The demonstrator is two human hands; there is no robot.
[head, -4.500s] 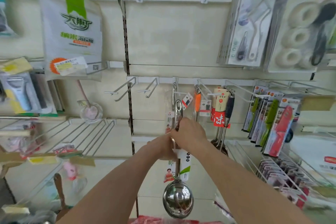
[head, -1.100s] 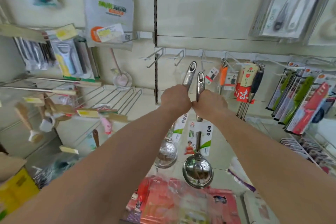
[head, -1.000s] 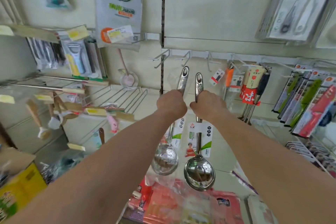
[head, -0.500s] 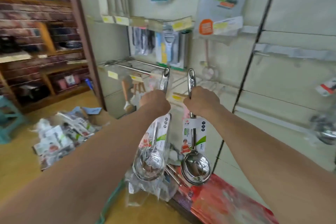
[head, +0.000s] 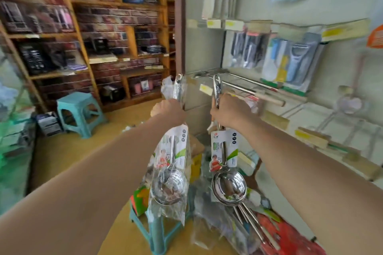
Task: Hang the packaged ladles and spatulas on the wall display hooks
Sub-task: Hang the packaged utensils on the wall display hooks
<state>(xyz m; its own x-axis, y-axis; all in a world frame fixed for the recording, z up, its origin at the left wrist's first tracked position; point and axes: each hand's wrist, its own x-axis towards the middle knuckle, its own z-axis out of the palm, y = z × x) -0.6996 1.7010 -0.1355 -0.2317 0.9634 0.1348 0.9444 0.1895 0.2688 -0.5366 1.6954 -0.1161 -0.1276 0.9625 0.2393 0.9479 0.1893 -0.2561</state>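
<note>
1. Here, in the head view, two bare forearms reach in from the bottom corners toward the middle of the frame. Each hand carries one steel ladle upright, bowl down.
2. The left hand (head: 169,109), just left of centre, has its fingers curled tight round the handle of the bagged ladle (head: 171,182). The handle's top sticks up above the fist. The clear plastic sleeve and its printed card hang below, with the bowl at lower centre.
3. The right hand (head: 228,113), just right of centre, has its fingers clamped round the handle of the carded ladle (head: 229,186). The slotted tip of the handle rises above the knuckles. A white and green card wraps the shaft under the hand, and the shiny bowl hangs bare beneath it.
4. The two ladles hang side by side and apart, held in the air off the hooks, in front of the left edge of the wall display (head: 342,93).
5. That pale display fills the right half of the frame. Long wire hooks (head: 244,84) jut out at mid-height, just behind the right hand. Packaged peelers (head: 296,64) hang at upper right, blurred.
6. Under the ladles, at bottom centre, a turquoise stool (head: 158,236) stands beside a heap of bagged utensils (head: 255,227). A red package (head: 290,240) lies at lower right.
7. At middle left a second turquoise stool (head: 79,112) stands on the yellow floor. Wooden shelves (head: 83,27) against a brick wall fill the upper left.
</note>
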